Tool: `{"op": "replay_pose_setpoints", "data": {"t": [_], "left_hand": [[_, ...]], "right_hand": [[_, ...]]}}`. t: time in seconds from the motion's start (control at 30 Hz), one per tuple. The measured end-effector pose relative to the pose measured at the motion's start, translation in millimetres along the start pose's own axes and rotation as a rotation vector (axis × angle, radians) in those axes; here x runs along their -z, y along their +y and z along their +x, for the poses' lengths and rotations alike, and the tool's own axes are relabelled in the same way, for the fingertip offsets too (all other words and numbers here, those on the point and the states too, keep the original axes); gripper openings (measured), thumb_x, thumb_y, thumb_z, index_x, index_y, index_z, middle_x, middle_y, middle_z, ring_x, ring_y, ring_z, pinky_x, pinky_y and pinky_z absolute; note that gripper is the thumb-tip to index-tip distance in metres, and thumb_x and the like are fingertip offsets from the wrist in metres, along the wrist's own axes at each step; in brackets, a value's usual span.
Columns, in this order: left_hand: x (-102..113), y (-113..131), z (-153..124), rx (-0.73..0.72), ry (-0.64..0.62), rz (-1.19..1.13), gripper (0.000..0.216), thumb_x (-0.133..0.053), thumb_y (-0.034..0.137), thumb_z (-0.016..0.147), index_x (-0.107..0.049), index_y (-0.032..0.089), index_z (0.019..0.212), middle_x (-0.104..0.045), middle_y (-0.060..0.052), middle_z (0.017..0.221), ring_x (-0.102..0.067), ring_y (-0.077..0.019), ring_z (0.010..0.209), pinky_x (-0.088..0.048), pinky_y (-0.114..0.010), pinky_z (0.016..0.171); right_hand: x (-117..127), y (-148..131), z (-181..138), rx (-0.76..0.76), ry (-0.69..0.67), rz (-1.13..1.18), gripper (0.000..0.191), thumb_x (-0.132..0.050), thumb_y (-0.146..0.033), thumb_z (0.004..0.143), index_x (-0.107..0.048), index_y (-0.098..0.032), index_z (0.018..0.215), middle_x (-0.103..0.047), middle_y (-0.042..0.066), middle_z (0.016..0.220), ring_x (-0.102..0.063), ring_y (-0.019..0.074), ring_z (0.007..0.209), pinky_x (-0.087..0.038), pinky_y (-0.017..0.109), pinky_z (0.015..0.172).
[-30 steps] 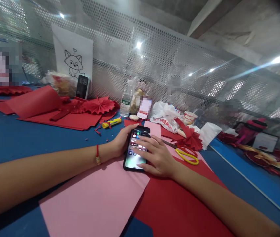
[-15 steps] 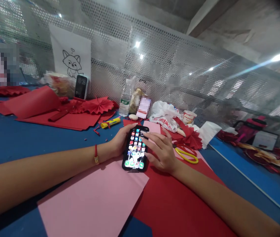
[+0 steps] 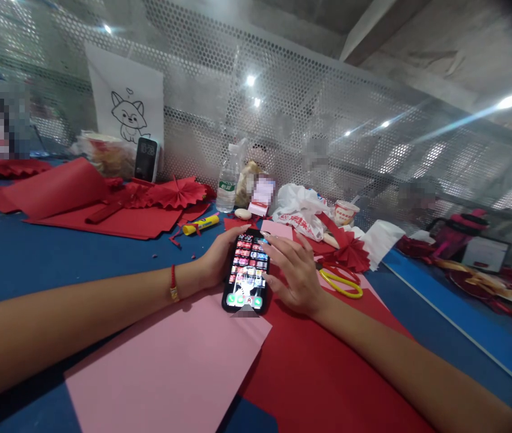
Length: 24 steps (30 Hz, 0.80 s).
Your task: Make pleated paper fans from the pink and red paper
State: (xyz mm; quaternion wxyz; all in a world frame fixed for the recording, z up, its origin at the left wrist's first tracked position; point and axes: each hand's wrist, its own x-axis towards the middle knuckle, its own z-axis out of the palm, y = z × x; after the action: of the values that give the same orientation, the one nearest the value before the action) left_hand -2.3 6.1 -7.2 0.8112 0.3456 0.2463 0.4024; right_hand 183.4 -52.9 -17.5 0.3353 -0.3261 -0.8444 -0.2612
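Note:
A black smartphone [image 3: 246,273] with a lit screen of app icons is tilted up toward me. My left hand [image 3: 220,255] grips it along its left and upper edge. Over the screen's right side lies my right hand [image 3: 294,273], its fingers stretched out and apart, fingertips at or just above the glass. Pink paper [image 3: 166,367] lies under the phone and in front of it, overlapping a large red sheet [image 3: 323,367]. Close to the right hand are scissors with yellow-rimmed handles [image 3: 341,284], the blades hidden. A red bracelet [image 3: 173,282] circles my left wrist.
Red paper sheets [image 3: 148,224] and folded red fans [image 3: 177,193] lie at left. Behind stand another phone [image 3: 146,159], a water bottle [image 3: 228,186], a white plastic bag [image 3: 301,207] and a paper cup [image 3: 345,211]. A yellow glue stick [image 3: 201,225] lies on the blue table [image 3: 134,270].
The phone's screen has changed from one page of icons to another, partly blurred. My right hand has shifted only slightly; the left still grips the phone.

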Motion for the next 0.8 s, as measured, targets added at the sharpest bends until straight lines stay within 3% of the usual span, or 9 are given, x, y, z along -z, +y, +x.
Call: {"op": "replay_pose_setpoints", "data": {"t": [0.07, 0.17, 0.3, 0.5, 0.8], "left_hand": [[1.1, 0.0, 0.6, -0.007, 0.007, 0.013, 0.029, -0.064, 0.038, 0.08, -0.07, 0.011, 0.086, -0.071, -0.008, 0.069, -0.066, -0.0204, 0.058, -0.052, -0.03, 0.057], [2.1, -0.2, 0.8, 0.006, 0.027, 0.031, 0.03, -0.062, 0.04, 0.081, -0.07, 0.012, 0.085, -0.07, -0.008, 0.067, -0.065, -0.0203, 0.056, -0.051, -0.03, 0.054], [2.7, -1.1, 1.0, 0.012, 0.006, 0.015, 0.031, -0.061, 0.04, 0.082, -0.071, 0.011, 0.087, -0.072, -0.009, 0.07, -0.066, -0.0211, 0.056, -0.052, -0.032, 0.056], [2.5, -1.1, 0.6, 0.027, -0.011, -0.016, 0.029, -0.063, 0.039, 0.08, -0.071, 0.012, 0.084, -0.073, -0.009, 0.071, -0.067, -0.0215, 0.059, -0.053, -0.032, 0.058], [-1.3, -0.4, -1.9, 0.006, 0.047, 0.001, 0.031, -0.062, 0.039, 0.081, -0.071, 0.011, 0.088, -0.073, -0.01, 0.073, -0.067, -0.0224, 0.059, -0.053, -0.034, 0.059]], "right_hand": [[-1.1, 0.2, 1.2, 0.014, -0.056, -0.002, 0.05, -0.042, -0.043, 0.098, -0.042, -0.022, 0.144, -0.049, 0.009, 0.145, -0.043, 0.0225, 0.133, -0.021, 0.047, 0.116], [-2.9, 0.9, 2.1, 0.012, -0.122, -0.035, 0.045, -0.043, -0.047, 0.098, -0.052, -0.026, 0.136, -0.045, 0.008, 0.148, -0.038, 0.0245, 0.137, -0.021, 0.049, 0.115], [-2.8, 1.7, 0.7, -0.042, -0.032, -0.073, 0.033, -0.045, -0.041, 0.098, -0.061, -0.028, 0.124, -0.055, 0.005, 0.139, -0.042, 0.0248, 0.133, -0.021, 0.05, 0.115], [-1.9, 1.4, 0.9, -0.14, 0.017, -0.027, 0.051, -0.04, -0.04, 0.098, -0.035, -0.024, 0.146, -0.05, 0.008, 0.144, -0.042, 0.0254, 0.134, -0.021, 0.05, 0.116], [-4.5, 2.3, 0.4, -0.121, -0.048, -0.007, 0.054, -0.04, -0.042, 0.099, -0.029, -0.025, 0.149, -0.045, 0.009, 0.148, -0.039, 0.0255, 0.137, -0.021, 0.05, 0.116]]}}
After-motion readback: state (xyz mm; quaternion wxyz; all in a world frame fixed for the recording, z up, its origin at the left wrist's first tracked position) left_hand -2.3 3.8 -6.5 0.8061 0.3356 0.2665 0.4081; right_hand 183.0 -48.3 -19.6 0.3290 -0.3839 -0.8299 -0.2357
